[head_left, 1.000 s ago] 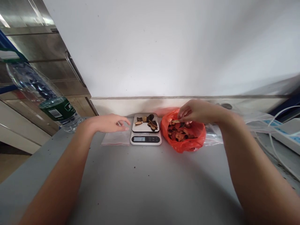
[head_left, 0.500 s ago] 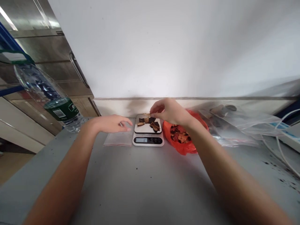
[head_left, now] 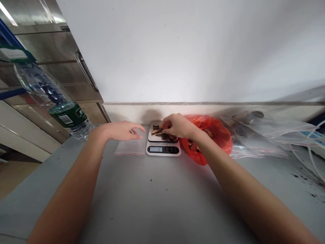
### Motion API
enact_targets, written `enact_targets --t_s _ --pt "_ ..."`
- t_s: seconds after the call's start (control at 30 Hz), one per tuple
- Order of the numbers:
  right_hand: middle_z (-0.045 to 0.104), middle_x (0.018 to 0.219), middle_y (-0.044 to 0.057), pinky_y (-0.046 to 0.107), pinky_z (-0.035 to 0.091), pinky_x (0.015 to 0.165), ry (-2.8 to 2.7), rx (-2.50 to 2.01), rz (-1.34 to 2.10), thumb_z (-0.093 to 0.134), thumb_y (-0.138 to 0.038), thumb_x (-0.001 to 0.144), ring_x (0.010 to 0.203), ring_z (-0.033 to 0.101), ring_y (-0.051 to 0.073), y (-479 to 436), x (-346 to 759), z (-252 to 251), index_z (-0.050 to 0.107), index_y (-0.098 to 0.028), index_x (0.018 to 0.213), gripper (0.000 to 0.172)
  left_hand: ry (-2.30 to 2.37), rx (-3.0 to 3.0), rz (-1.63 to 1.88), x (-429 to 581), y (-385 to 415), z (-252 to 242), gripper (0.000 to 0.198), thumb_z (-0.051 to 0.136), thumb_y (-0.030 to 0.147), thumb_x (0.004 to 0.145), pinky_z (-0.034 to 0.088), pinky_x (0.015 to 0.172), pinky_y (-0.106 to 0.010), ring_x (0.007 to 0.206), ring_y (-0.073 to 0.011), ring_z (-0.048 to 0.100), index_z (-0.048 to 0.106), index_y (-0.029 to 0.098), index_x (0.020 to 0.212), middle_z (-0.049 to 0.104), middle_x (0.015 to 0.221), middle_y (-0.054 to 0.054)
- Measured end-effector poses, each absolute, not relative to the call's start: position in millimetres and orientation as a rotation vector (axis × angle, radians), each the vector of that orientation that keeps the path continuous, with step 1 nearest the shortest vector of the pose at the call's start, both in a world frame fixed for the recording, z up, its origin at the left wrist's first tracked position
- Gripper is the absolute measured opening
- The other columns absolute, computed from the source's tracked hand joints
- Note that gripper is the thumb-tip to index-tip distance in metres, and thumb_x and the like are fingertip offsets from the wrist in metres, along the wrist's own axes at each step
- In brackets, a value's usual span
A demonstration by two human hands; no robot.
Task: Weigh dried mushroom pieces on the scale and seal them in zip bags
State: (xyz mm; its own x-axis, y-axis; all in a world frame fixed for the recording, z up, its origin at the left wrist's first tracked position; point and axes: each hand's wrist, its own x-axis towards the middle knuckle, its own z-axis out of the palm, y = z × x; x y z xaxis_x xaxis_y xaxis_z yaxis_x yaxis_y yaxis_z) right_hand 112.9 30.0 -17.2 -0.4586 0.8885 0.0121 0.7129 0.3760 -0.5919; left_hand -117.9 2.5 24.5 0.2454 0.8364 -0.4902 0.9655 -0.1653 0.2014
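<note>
A white kitchen scale (head_left: pixel 164 150) with a lit display stands near the wall. Several dark brown dried slices (head_left: pixel 154 128) lie on its plate. Over the plate, my right hand (head_left: pixel 177 126) is closed in a pinch on a dried slice (head_left: pixel 159 133), low among the others; its palm hides part of the pile. My left hand (head_left: pixel 123 130) hovers left of the scale, thumb and fingers apart, holding nothing. Under it a clear zip bag (head_left: pixel 130 148) lies flat. Right of the scale, partly behind my right forearm, sits a red plastic bag (head_left: pixel 223 135) with more dried pieces inside.
Clear plastic bags (head_left: pixel 254 145) with contents lie at the right, near white cables (head_left: pixel 311 159). At the left edge of the grey table (head_left: pixel 142 203) is a large water bottle (head_left: pixel 71 118) with a green label. A white wall (head_left: pixel 177 61) rises behind.
My right hand has lowered onto the scale's plate, bringing a slice down among the others. My left hand keeps its pose beside the scale. The view has shifted slightly.
</note>
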Motion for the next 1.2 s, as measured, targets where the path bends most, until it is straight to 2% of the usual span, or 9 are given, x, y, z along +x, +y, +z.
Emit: enact_targets --t_s 0.2,0.33,0.43,0.6,0.7,0.8,0.93,1.07,1.2 --pt "0.074 0.074 0.004 0.029 0.05 0.065 -2.275 -1.344 0.704 0.065 -0.009 0.088 0.064 0.065 0.015 28.3 120.0 -13.7 0.074 -0.017 0.079 0.015 1.642 2.051 -0.37 -116.3 1.7 25.7 0.069 0.045 0.061 0.089 0.05 0.102 -0.038 0.131 -0.0316 0.063 0.056 0.03 0.15 0.062 0.153 -0.008" --pt "0.077 0.083 0.006 0.029 0.05 0.068 -2.247 -1.368 0.56 0.07 -0.016 0.088 0.074 0.067 0.017 27.9 127.3 -7.5 0.074 -0.018 0.077 0.012 1.62 2.06 -0.421 -118.4 2.2 28.4 0.056 0.047 0.058 0.086 0.052 0.096 -0.036 0.124 -0.0305 0.066 0.069 0.028 0.128 0.068 0.145 -0.009" --pt "0.077 0.085 0.007 0.029 0.05 0.07 -2.254 -1.421 0.529 0.068 -0.018 0.09 0.078 0.067 0.018 27.9 134.8 -2.8 0.076 -0.018 0.08 0.012 1.636 1.995 -0.497 -119.8 1.4 29.5 0.052 0.062 0.056 0.073 0.055 0.087 -0.033 0.119 -0.0317 0.068 0.072 0.027 0.115 0.073 0.135 -0.009" --pt "0.077 0.083 0.006 0.029 0.047 0.066 -2.246 -1.491 0.503 0.067 -0.019 0.091 0.075 0.065 0.018 27.6 144.9 2.2 0.077 -0.018 0.08 0.014 1.669 1.931 -0.602 -116.8 1.4 23.0 0.062 0.078 0.048 0.055 0.054 0.069 -0.031 0.098 -0.0324 0.073 0.071 0.023 0.111 0.076 0.122 -0.013" --pt "0.077 0.081 0.006 0.03 0.045 0.064 -2.233 -1.521 0.505 0.069 -0.025 0.091 0.073 0.063 0.018 26.6 147.0 3.5 0.076 -0.018 0.078 0.017 1.623 1.957 -0.635 -114.8 5.2 15.4 0.046 0.078 0.042 0.054 0.051 0.066 -0.028 0.09 -0.0296 0.072 0.073 0.024 0.097 0.079 0.11 -0.009" --pt "0.077 0.082 0.006 0.029 0.045 0.064 -2.219 -1.55 0.513 0.069 -0.027 0.092 0.073 0.063 0.017 26.2 147.4 3.5 0.075 -0.018 0.078 0.018 1.546 1.987 -0.62 -116.2 9.7 9.3 0.031 0.071 0.038 0.059 0.051 0.067 -0.027 0.09 -0.0284 0.072 0.075 0.023 0.087 0.081 0.101 -0.007" --pt "0.076 0.082 0.005 0.029 0.044 0.064 -2.246 -1.514 0.51 0.068 -0.025 0.092 0.074 0.063 0.017 27.4 148.0 1.6 0.074 -0.018 0.077 0.017 1.51 2.012 -0.591 -119.5 12.4 6.3 0.031 0.065 0.04 0.062 0.052 0.067 -0.027 0.09 -0.0273 0.072 0.078 0.023 0.085 0.083 0.099 -0.007" --pt "0.074 0.078 0.005 0.029 0.044 0.064 -2.256 -1.453 0.511 0.067 -0.024 0.091 0.071 0.062 0.017 27.6 148.1 1.1 0.073 -0.018 0.076 0.017 1.508 2.042 -0.501 -122.6 10.3 11.1 0.024 0.061 0.042 0.062 0.053 0.068 -0.032 0.085 -0.0295 0.073 0.074 0.024 0.072 0.082 0.091 -0.007" --pt "0.073 0.074 0.004 0.029 0.044 0.063 -2.22 -1.436 0.527 0.066 -0.022 0.089 0.068 0.061 0.016 25.7 146.3 4.4 0.073 -0.018 0.073 0.017 1.64 1.997 -0.363 -129.8 5.6 25.3 0.024 0.064 0.043 0.059 0.053 0.068 -0.035 0.085 -0.0317 0.074 0.073 0.027 0.073 0.082 0.094 -0.009"
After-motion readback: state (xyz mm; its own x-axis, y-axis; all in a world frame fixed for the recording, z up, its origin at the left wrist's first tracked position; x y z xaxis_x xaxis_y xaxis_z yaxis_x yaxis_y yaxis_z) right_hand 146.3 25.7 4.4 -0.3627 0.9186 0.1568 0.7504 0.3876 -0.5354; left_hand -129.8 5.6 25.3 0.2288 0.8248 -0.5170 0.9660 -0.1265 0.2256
